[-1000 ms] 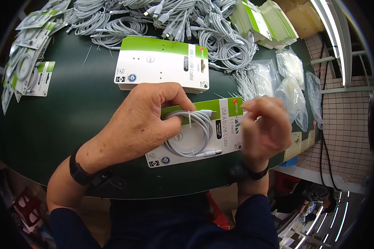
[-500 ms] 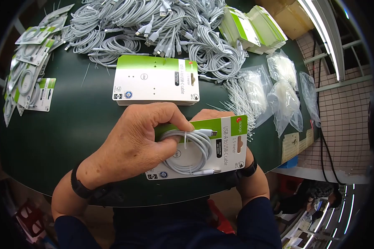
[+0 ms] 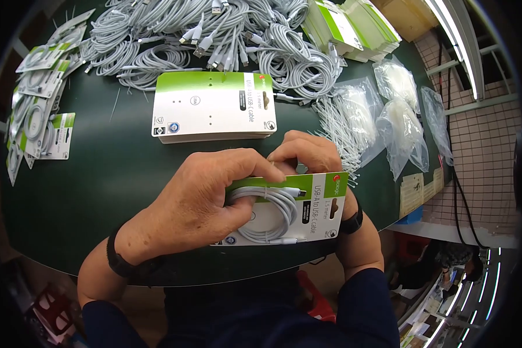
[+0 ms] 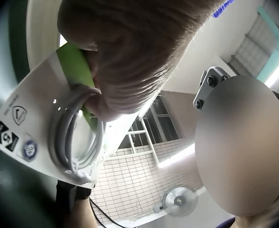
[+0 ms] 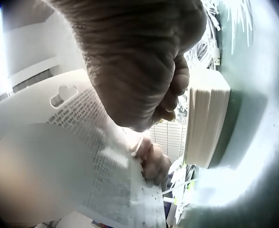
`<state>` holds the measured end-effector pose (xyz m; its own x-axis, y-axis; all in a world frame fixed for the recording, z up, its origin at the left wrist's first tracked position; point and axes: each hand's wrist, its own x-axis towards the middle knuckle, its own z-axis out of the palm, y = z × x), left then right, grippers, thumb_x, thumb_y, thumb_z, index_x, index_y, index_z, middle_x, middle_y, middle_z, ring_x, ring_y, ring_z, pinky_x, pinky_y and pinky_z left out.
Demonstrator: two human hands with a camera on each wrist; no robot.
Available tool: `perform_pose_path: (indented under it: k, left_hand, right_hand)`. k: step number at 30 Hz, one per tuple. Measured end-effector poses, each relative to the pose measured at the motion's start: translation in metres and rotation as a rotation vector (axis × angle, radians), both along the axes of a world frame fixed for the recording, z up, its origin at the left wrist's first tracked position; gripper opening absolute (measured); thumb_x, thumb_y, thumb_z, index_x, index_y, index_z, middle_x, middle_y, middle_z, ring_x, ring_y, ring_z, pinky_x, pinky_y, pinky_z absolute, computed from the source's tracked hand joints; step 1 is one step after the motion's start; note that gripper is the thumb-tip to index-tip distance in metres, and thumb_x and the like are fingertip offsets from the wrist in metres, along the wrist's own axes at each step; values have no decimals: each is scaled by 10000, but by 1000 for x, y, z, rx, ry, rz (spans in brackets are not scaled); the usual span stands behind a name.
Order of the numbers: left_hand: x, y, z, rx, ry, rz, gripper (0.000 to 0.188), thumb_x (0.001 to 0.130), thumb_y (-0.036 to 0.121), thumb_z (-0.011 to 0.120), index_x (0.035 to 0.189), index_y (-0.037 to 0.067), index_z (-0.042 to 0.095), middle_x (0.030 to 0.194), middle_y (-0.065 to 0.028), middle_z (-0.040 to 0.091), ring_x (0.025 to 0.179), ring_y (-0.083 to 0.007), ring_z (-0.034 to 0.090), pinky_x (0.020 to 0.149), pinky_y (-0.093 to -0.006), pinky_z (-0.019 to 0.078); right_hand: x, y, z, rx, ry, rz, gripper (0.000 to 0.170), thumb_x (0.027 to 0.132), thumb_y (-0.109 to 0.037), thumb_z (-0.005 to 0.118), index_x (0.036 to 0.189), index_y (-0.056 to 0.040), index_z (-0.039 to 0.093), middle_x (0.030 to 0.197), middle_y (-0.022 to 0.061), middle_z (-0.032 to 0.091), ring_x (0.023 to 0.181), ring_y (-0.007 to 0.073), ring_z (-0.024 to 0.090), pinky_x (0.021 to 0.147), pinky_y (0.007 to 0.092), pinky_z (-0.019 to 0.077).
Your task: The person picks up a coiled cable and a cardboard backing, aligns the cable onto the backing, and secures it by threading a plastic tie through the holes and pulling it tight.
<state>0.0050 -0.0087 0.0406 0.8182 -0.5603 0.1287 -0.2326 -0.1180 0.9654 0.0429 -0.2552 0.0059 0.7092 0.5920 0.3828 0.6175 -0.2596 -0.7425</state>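
In the head view my left hand [image 3: 200,200] grips a green-and-white card [image 3: 325,204], thumb over a coiled pale cable [image 3: 281,216] on its front and index finger at the top edge. A thin tie crosses the coil near the thumb. Behind that top edge, my right hand [image 3: 307,152] has bent fingers close to the left index fingertip; whether they pinch anything is hidden. The left wrist view shows the coil [image 4: 66,137] against the card [image 4: 35,107]. From the right wrist, the card's printed back [image 5: 113,171] and left fingers [image 5: 153,161] appear below my right hand [image 5: 139,61].
A stack of cards [image 3: 209,107] lies beyond my hands, with heaped cables [image 3: 226,29] behind it. Carded cables [image 3: 37,116] are piled at left. Loose white ties [image 3: 337,130], bagged ties [image 3: 401,130] and more cards [image 3: 365,35] occupy the right side.
My right hand has moved from the card's right end round to behind its top edge. The card's top edge is now tipped, and my left hand still grips card and cable.
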Motion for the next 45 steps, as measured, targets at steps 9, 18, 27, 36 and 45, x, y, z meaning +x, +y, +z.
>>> perform_pose_path:
  k: [9, 18, 27, 36, 45]
  left_hand:
    - [2, -4, -9, 287, -549, -50, 534, 692, -113, 708, 1193, 68, 737, 977, -88, 715, 837, -294, 691, 700, -375, 535]
    - [-8, -14, 6, 353, -491, -42, 459, 709, -31, 845, 1148, 75, 762, 956, -84, 709, 795, -272, 680, 681, -367, 536]
    - [-7, -19, 2, 366, -421, -57, 385, 680, -57, 866, 1039, 32, 761, 857, -85, 668, 711, -256, 656, 603, -341, 511]
    - [-4, -24, -6, 371, -649, 5, 272, 732, -70, 780, 968, 37, 696, 786, -78, 544, 679, -273, 609, 584, -390, 495]
    - [4, -11, -8, 296, -465, 102, 365, 708, -91, 796, 1037, 48, 723, 845, -100, 598, 728, -293, 646, 626, -389, 518]
  right_hand:
    - [3, 0, 3, 2, -116, -39, 181, 779, 90, 710, 892, -46, 675, 723, 43, 610, 565, 159, 595, 505, 278, 447]
    - [2, 1, -10, 71, -45, -65, 160, 761, 86, 680, 840, -51, 653, 729, 42, 622, 572, 183, 608, 516, 296, 460]
    - [5, 0, -16, 45, -115, -106, 129, 761, 71, 665, 805, -37, 610, 714, 63, 604, 611, 255, 618, 544, 340, 468]
    - [10, -12, -15, 5, 20, -90, 109, 797, 56, 701, 860, -24, 662, 793, 71, 668, 638, 206, 643, 574, 306, 483]
    - [10, -34, 43, 163, -156, 35, 258, 762, -31, 881, 981, -52, 746, 909, 86, 717, 751, 204, 669, 676, 313, 514]
